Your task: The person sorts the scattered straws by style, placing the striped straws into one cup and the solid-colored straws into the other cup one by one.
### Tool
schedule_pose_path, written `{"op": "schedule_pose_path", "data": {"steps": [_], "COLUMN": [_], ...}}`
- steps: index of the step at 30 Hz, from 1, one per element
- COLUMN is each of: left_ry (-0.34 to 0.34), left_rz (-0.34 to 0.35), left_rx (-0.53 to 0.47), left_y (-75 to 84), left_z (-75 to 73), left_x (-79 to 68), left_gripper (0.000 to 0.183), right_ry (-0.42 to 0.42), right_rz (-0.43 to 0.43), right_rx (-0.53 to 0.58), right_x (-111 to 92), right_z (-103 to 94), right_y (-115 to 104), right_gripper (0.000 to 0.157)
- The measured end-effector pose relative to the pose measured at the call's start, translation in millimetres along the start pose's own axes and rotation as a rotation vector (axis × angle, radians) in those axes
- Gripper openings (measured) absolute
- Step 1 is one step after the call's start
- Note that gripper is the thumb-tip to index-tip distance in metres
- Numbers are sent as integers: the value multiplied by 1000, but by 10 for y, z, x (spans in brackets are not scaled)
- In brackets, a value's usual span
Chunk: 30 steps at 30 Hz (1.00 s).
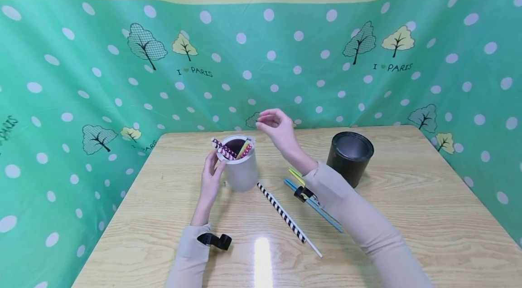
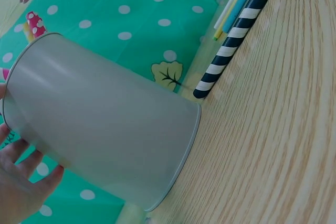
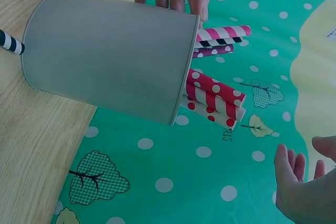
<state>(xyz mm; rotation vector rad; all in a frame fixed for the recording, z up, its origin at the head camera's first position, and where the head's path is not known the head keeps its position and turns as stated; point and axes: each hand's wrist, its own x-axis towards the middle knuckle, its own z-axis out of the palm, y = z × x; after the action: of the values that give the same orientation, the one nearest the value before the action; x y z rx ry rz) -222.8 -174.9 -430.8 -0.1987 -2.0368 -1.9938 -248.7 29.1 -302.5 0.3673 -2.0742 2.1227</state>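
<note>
Nearest, at the bottom of the head view, come the left sleeve (image 1: 188, 258) and, at lower right, the right sleeve (image 1: 363, 224), with a black wrist camera (image 1: 223, 241) on the left one. A patch of glare lies at bottom centre on the wooden table (image 1: 134, 238). Right of it, a white straw (image 1: 315, 248) and a black-and-white straw (image 1: 282, 211) lie side by side on a slant, the upper ends near the foot of the cup. Farther right, blue straws (image 1: 327, 218) lie partly under the line of the right arm, with a yellow straw (image 1: 297, 176) at their upper end. The left hand (image 1: 209, 183), left of centre, holds the gray cup (image 1: 241, 174) by its left side, fingers and thumb curved about the wall near the rim. The cup stands upright just left of the frame's centre, and patterned straws (image 1: 224, 149) lean out of its mouth; the right wrist view shows pink-striped, purple-dotted, red-dotted and red-striped ones. The right hand (image 1: 281, 134) hangs in the air above and right of the cup, apart from it, fingers loosely bent and thumb spread away from them. Right of centre, a black can (image 1: 345, 165) stands upright, its mouth facing up. Behind everything hangs a green dotted cloth (image 1: 228, 68) with trees, pale yellow along the top.
</note>
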Motion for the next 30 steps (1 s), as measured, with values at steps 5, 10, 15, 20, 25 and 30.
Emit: {"op": "schedule_pose_path", "data": {"steps": [5, 10, 15, 20, 25, 30], "left_ry": [-2, 1, 0, 2, 3, -5], "left_rz": [2, -4, -23, -19, -23, -18], "left_rx": [-22, -5, 9, 16, 21, 11], "left_y": [90, 221, 250, 241, 238, 130], "left_z": [21, 60, 68, 60, 57, 29], "left_x": [-24, -63, -68, -65, -62, -25], "left_gripper": [48, 47, 48, 48, 49, 50], "right_ry": [-14, -42, -70, -113, -154, -192], "right_rz": [-8, -24, -26, -5, 19, 41], "right_rx": [-22, -49, -71, -89, -135, -182], "right_x": [-46, -119, -186, -255, -351, -438], "right_z": [-48, -100, -140, -160, -177, -210], "right_y": [39, 61, 86, 117, 95, 119], "right_gripper": [28, 29, 27, 27, 28, 27]}}
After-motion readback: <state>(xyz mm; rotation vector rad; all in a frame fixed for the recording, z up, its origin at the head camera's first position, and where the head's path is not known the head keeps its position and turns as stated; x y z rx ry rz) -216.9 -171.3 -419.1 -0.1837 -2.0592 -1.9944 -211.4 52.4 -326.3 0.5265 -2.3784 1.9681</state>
